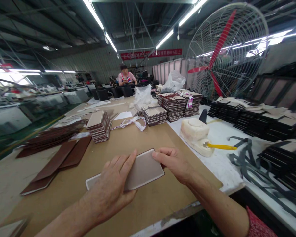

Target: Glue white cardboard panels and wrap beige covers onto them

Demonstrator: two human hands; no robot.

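Observation:
A flat beige rectangular panel with a pale border and dark edging is held at a slant above the brown work surface. Across its left half lies my left hand, its fingers reaching the far edge and its thumb at the near edge. My right hand pinches the far right corner, thumb on top and the other fingers curled underneath. Part of the panel is hidden beneath my left hand. To the left are brown leather-like pieces and a stack of similar panels.
More stacks of panels stand farther back. A cream-coloured container with a yellow-handled brush sits at right. Grey strips and black-edged stacks lie beyond. Behind are a large fan and a seated person.

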